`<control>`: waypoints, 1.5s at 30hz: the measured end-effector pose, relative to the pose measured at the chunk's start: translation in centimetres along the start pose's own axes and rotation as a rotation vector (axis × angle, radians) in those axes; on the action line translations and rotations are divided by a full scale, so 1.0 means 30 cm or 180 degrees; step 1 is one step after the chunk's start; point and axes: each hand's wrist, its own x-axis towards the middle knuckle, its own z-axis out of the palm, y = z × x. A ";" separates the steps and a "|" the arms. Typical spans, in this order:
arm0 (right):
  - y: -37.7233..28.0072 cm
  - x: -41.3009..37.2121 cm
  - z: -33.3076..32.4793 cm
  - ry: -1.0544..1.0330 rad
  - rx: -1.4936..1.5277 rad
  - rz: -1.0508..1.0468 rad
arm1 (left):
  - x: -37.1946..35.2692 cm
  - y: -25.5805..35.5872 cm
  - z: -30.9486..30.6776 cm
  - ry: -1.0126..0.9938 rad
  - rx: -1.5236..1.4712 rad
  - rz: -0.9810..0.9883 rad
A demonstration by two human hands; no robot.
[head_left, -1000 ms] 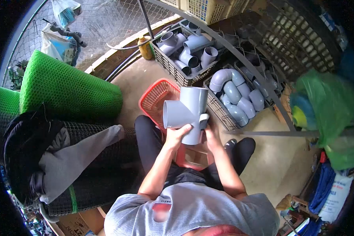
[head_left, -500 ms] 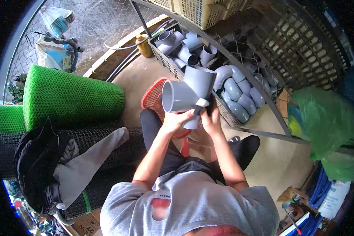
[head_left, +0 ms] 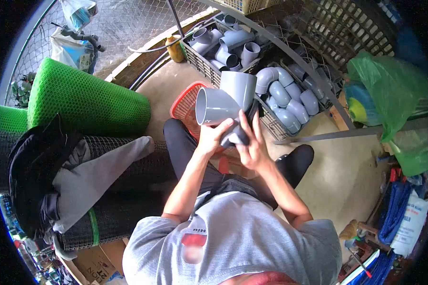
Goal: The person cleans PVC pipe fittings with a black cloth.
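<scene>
Pipe fitting (head_left: 230, 99): raised at 12 o'clock from the chest; smooth grey plastic, round tubes branching, one open mouth facing 9 o'clock.
Left hand (head_left: 212, 140): curled around the fitting's lower side, thumb up on it.
Right hand (head_left: 256, 152): fingers stretched up along the fitting, pressing a dark cloth (head_left: 236, 137) against its lower end; cloth partly hidden.
Handling: probably light, stiff, slightly slippery; best held around the tube below the branch.
Around the fitting: slotted red basket (head_left: 184, 104), 9 o'clock; crate of glossy, curved elbows (head_left: 274, 124), 3 o'clock.
</scene>
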 end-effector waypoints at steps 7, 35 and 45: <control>-0.009 0.166 -0.058 0.1034 0.0786 0.0187 | -0.089 0.027 0.058 -0.0190 0.0383 0.0160; -0.055 0.347 -0.126 0.0308 0.0510 -0.0387 | -0.095 0.234 0.031 -0.0460 0.1109 0.1373; -0.147 0.214 -0.115 -0.0079 0.0986 -0.0377 | -0.052 0.270 -0.010 -0.0723 0.1319 0.0815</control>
